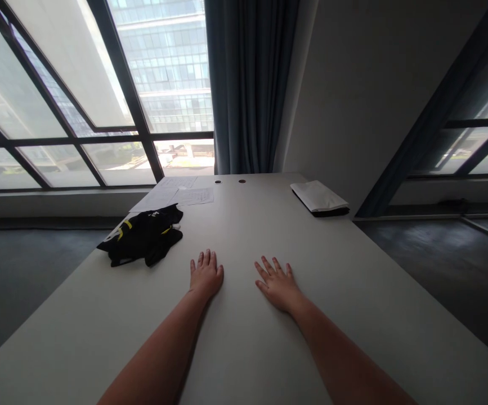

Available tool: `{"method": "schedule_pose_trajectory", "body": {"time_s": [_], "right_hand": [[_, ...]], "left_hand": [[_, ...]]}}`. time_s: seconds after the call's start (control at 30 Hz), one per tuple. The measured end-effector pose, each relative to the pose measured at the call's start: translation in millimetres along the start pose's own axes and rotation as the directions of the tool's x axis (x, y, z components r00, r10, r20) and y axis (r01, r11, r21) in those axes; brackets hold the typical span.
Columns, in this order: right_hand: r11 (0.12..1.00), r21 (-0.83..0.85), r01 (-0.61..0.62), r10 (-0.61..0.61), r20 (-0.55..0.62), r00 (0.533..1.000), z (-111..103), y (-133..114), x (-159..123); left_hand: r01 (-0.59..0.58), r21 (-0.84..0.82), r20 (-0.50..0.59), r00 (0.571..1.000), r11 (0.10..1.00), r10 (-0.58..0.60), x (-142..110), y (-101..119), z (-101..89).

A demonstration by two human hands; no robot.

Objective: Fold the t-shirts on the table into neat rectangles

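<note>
A: Start close in, with twelve o'clock at the far edge of the table.

B: The left forearm comes in from seven o'clock, the right forearm from five.

A: And the hands?

B: Apart from each other and open. The left hand lies palm down on the white tabletop, its fingers slightly parted; the right hand lies palm down too, fingers spread wider.

A: What is nearest to them?

B: A crumpled black cloth with yellow and white markings, on the table at ten o'clock, near the left hand. It may be a garment, though its folds hide the shape.

A: Further out?

B: At one o'clock, a flat white piece rests on a black layer, by the right edge. Printed papers lie at eleven, just beyond the cloth. Two small round spots sit near the far edge, around twelve.

A: Behind the table?

B: A blue-grey curtain hangs at twelve, a dark-framed window stands at eleven with a glass-fronted building outside, and a plain wall is at one.
</note>
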State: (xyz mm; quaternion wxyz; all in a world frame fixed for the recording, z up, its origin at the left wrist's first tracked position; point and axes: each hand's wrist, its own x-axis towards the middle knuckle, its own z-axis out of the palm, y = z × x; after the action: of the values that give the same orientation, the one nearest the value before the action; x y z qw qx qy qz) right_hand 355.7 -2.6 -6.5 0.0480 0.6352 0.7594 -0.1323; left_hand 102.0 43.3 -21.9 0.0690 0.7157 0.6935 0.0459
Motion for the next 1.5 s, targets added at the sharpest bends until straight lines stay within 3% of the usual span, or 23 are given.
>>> {"method": "schedule_pose_trajectory", "body": {"time_s": [0.37,0.5,0.6,0.7,0.83,0.9,0.97,1.2,1.3,1.37,1.5], "right_hand": [[0.998,0.012,0.063,-0.063,-0.005,0.998,1,8,-3],[0.998,0.019,0.062,-0.062,0.003,0.998,-2,8,-4],[0.998,0.026,0.062,-0.062,-0.001,0.998,-2,8,-5],[0.997,0.039,0.067,-0.066,-0.018,0.998,-1,10,-4],[0.996,0.050,0.070,-0.069,-0.024,0.997,2,11,-3],[0.996,0.050,0.072,-0.071,-0.030,0.997,3,12,-2],[0.996,0.050,0.072,-0.071,-0.028,0.997,3,12,-2],[0.997,0.050,0.064,-0.062,-0.026,0.998,0,10,-5],[0.997,0.053,0.059,-0.059,-0.020,0.998,0,10,-4],[0.997,0.055,0.059,-0.058,-0.022,0.998,0,10,-4],[0.996,0.059,0.067,-0.066,-0.023,0.998,-2,9,-5]], "left_hand": [[-0.034,-0.030,-0.008,0.999,0.999,0.034,4,-7,0.6],[-0.058,-0.069,-0.042,0.998,0.996,0.055,13,-21,-1.6],[0.020,-0.108,-0.134,0.990,0.994,-0.034,23,-40,-4.9],[0.116,-0.135,-0.303,0.941,0.984,-0.152,34,-67,-11.8],[0.276,-0.189,-0.502,0.798,0.943,-0.334,43,-112,-22.5],[0.353,-0.239,-0.510,0.747,0.904,-0.427,45,-131,-25.9],[0.406,-0.282,-0.472,0.730,0.869,-0.494,47,-144,-28.1],[0.528,-0.306,-0.407,0.679,0.792,-0.610,52,-156,-36.5],[0.528,-0.355,-0.392,0.665,0.772,-0.635,54,-161,-39.9],[0.483,-0.401,-0.438,0.645,0.779,-0.626,54,-164,-42.7],[0.245,-0.434,-0.624,0.613,0.867,-0.485,49,-161,-54.0]]}}
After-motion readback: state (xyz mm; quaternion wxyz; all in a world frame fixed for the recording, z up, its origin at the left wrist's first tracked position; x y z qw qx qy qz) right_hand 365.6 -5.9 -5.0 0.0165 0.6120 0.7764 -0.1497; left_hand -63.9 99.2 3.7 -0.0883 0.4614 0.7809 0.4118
